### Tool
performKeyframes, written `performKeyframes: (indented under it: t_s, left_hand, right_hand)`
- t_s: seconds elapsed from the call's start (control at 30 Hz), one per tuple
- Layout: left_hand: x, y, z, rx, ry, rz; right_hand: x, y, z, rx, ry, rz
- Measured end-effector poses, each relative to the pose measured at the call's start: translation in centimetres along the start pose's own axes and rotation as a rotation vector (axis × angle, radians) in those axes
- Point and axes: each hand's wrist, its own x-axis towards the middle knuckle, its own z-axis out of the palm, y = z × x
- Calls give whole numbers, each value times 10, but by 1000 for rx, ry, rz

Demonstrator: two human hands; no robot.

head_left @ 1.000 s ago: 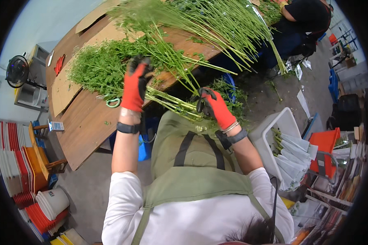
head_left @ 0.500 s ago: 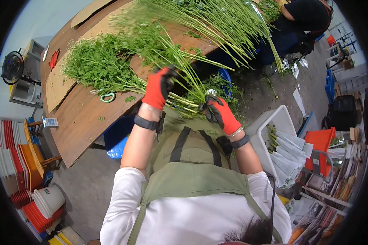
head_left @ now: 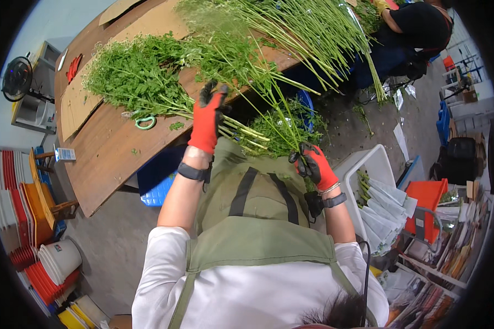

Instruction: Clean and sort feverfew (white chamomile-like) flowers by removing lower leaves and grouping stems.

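Observation:
Both my hands wear red gloves with black palms and fingers. My right hand [head_left: 315,166] is closed around the lower ends of a few long green flower stems [head_left: 282,107], whose tops fan up and left over the table. My left hand [head_left: 207,116] is raised beside them with its fingers apart and holds nothing. Just behind it, a leafy bunch of small pale flowers [head_left: 132,77] lies on the wooden table [head_left: 107,167], its cut ends [head_left: 247,134] jutting past the edge toward my apron.
More long stems [head_left: 313,38] cover the table's far right. Green-handled scissors [head_left: 145,123] lie near the left edge. A blue bin [head_left: 306,104] with cuttings stands below the table. On my right, a white tub [head_left: 348,170] holds wrapped bunches [head_left: 387,203]. Another person [head_left: 417,24] works at far right.
My right hand has moved slightly right and down with the stems, drawing them away from the left hand. My left hand's fingers have spread and point up.

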Motion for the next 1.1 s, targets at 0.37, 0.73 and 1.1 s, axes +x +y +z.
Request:
performKeyframes:
  t_s: [0.37,0.73,1.1]
  left_hand:
    - [-5,-8,19,375,174,528]
    - [6,17,-8,-58,258,55]
    - [-35,-17,37,815,-417,500]
  right_hand:
    - [0,17,-19,-9,-202,66]
    - [-20,34,-34,11,-145,52]
    - [13,65,-50,147,-54,95]
